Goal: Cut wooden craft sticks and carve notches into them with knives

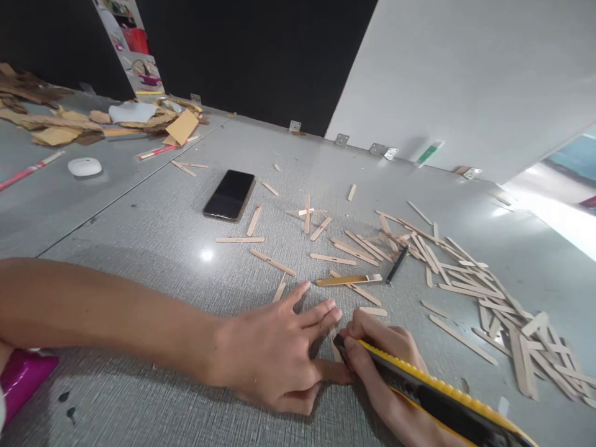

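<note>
Craft stick [334, 343] lies on the grey table [162, 403], partly hidden by the hands. Loose sticks lie beyond it, with a gold-coloured strip [344, 281] and dark pen-like rod [397, 266] among them; a stick pile [519, 363] spreads rightward. Smartphone [230, 195], white mouse [84, 166] and cardboard scraps [181, 127] sit farther off. The left hand's [274, 354] spread fingers flank the stick; the right hand [388, 351] grips a yellow-and-black utility knife [419, 388], its tip just beside the stick.

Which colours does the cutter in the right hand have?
The cutter is yellow and black, seen best in the head view.
</note>
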{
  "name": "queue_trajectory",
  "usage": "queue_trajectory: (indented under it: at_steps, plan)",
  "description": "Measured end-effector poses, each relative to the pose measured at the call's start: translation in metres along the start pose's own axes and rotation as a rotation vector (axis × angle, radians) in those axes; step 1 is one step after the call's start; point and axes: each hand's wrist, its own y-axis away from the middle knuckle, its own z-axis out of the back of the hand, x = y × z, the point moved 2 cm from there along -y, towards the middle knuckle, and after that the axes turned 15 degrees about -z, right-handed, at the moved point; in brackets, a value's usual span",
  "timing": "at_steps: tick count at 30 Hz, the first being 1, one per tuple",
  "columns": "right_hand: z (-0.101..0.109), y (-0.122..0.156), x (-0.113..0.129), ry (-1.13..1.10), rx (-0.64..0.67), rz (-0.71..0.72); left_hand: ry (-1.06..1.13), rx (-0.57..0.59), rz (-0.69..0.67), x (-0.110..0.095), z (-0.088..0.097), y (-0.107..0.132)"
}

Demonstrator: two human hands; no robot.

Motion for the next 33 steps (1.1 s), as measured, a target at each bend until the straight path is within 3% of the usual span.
queue_trajectory:
  at_steps: [6,21,26,33]
  plan:
    - [-0.002,0.007,-0.007,-0.156,-0.132,-0.088,-0.063,-0.034,-0.02,0.001,-0.001,-0.001]
    - [-0.009,0.004,-0.006,-0.049,-0.151,-0.018,-0.051,-0.011,-0.026,0.001,-0.001,-0.001]
    - [-0.011,0.004,-0.007,-0.016,-0.136,0.032,-0.051,-0.02,-0.036,0.001,-0.003,0.0]
    - [-0.004,0.002,0.007,-0.005,0.016,0.083,-0.094,0.009,-0.056,0.003,-0.004,-0.003]
